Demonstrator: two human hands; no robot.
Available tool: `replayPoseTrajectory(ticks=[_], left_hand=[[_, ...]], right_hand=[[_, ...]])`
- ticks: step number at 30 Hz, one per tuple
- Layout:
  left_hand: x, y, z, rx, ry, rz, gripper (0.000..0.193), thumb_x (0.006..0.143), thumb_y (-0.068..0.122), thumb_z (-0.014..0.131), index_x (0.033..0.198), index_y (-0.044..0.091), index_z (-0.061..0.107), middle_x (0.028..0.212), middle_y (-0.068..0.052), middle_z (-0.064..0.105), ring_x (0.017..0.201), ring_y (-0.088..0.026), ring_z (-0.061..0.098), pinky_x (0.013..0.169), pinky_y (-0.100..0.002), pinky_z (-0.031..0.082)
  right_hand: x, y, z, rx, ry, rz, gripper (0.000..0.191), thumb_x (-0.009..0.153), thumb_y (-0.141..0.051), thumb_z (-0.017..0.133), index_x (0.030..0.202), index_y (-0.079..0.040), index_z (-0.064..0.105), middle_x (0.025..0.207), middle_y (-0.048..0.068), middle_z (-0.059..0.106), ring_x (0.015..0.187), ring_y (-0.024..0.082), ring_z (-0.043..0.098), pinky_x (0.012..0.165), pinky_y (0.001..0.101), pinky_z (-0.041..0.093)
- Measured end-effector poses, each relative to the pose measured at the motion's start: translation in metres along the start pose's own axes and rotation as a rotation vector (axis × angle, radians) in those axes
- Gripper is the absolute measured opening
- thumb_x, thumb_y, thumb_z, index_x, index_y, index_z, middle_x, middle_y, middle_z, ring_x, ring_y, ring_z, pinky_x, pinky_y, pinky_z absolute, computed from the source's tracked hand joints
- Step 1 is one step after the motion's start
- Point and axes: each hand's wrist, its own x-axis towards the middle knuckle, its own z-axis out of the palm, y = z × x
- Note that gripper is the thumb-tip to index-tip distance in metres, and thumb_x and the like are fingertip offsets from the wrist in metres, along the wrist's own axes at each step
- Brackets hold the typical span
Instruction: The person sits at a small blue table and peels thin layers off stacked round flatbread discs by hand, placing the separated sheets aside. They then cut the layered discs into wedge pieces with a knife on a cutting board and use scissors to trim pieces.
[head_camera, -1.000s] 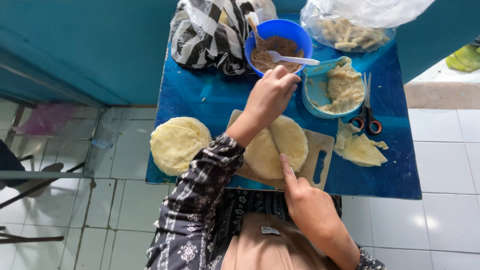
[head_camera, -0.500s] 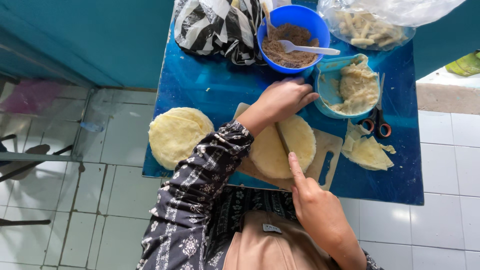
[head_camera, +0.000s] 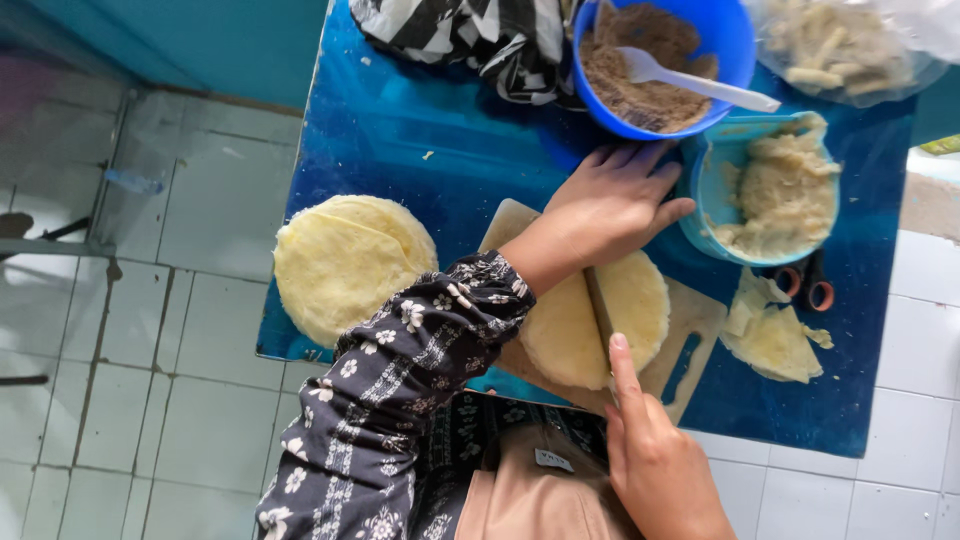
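A stack of round pale yellow flatbreads (head_camera: 640, 300) lies on a wooden cutting board (head_camera: 690, 345) on the blue table (head_camera: 400, 130). A knife blade (head_camera: 600, 305) runs across the stack. My right hand (head_camera: 650, 460) grips the knife's handle, with the index finger stretched along the blade's back. My left hand (head_camera: 610, 205), on a patterned dark sleeve, lies flat with spread fingers on the far edge of the stack, over the blade's tip. The handle itself is hidden in my right hand.
A second flatbread stack (head_camera: 340, 260) sits at the table's left edge. At the back are a blue bowl (head_camera: 730, 40) of brown crumbs with a white spoon (head_camera: 700, 85), a light blue tub of pale mash (head_camera: 770, 190), a striped bag (head_camera: 470, 35) and a clear bag (head_camera: 850, 45). Scissors (head_camera: 805, 285) and trimmings (head_camera: 770, 340) lie right.
My left hand has come down from near the blue bowl onto the far side of the stack. The view has drawn closer to the table. My right hand stays on the knife.
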Motion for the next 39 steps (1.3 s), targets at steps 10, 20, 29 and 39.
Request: replayPoseTrajectory(ticks=[10, 20, 29, 39], left_hand=[[0.003, 0.003, -0.001, 0.016, 0.037, 0.018, 0.05, 0.102, 0.042, 0.058, 0.125, -0.002, 0.062, 0.131, -0.015, 0.062, 0.124, -0.031, 0.058, 0.109, -0.044, 0.044], [0.001, 0.0, 0.004, 0.007, -0.005, -0.043, 0.055, 0.102, 0.042, 0.056, 0.134, -0.002, 0.06, 0.136, -0.014, 0.062, 0.128, -0.03, 0.057, 0.114, -0.044, 0.042], [0.0, -0.005, 0.009, -0.018, -0.07, -0.045, 0.055, 0.106, 0.042, 0.052, 0.143, 0.001, 0.056, 0.144, -0.014, 0.06, 0.137, -0.029, 0.053, 0.122, -0.044, 0.036], [0.001, 0.0, 0.007, 0.039, -0.093, -0.013, 0.056, 0.108, 0.043, 0.051, 0.145, 0.0, 0.053, 0.148, -0.015, 0.056, 0.14, -0.031, 0.051, 0.124, -0.045, 0.035]], right_hand=[[0.0, 0.019, 0.019, 0.048, 0.088, -0.083, 0.083, 0.081, -0.005, 0.069, 0.157, -0.016, 0.037, 0.083, 0.014, 0.068, 0.06, 0.038, 0.067, 0.053, 0.0471, 0.053], [0.004, 0.027, 0.014, -0.011, 0.063, -0.149, 0.08, 0.078, -0.005, 0.071, 0.152, -0.013, 0.042, 0.073, 0.009, 0.064, 0.047, 0.028, 0.061, 0.045, 0.0419, 0.049], [0.007, 0.018, 0.002, -0.214, -0.057, -0.077, 0.088, 0.074, -0.016, 0.076, 0.155, -0.029, 0.044, 0.062, 0.008, 0.052, 0.036, 0.029, 0.052, 0.035, 0.0454, 0.045], [0.002, 0.011, 0.016, -0.04, 0.036, -0.022, 0.084, 0.08, -0.012, 0.07, 0.157, -0.024, 0.041, 0.074, 0.009, 0.06, 0.043, 0.031, 0.061, 0.042, 0.0461, 0.049]])
